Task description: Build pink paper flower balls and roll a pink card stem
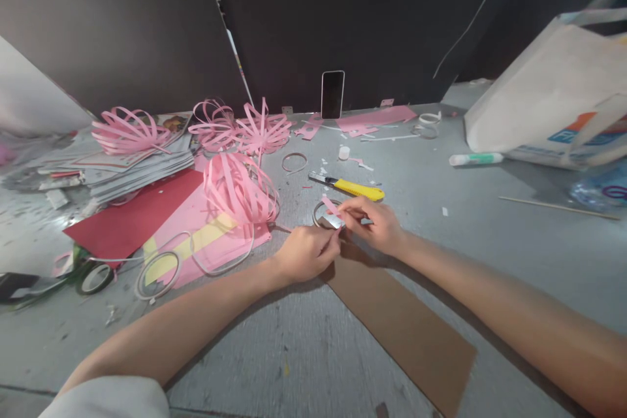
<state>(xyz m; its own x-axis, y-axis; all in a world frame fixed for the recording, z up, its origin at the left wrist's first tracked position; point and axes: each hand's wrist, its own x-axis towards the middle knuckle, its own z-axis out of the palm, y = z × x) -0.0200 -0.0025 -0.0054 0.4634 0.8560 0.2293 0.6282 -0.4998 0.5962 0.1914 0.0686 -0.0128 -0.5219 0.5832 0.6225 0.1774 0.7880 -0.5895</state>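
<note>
My left hand (306,253) is closed in a pinch. A thin pink stem (280,227) runs into it from a ball of looped pink paper strips (238,192), and a small pink tip shows at its fingertips. Just to the right, my right hand (375,225) pinches a short pink paper strip (330,205). Both hands are over the far end of a brown cardboard piece (401,326). A ring of tape (317,212) lies partly hidden behind the fingers. Beyond them is a yellow box cutter (360,189).
More pink loop balls (262,130) lie at the back left, one on stacked papers (142,173). Red paper (142,215) and tape rolls (157,275) are on the left. A phone (332,95) leans on the dark panel. A white bag (543,85) and a marker (475,159) are right.
</note>
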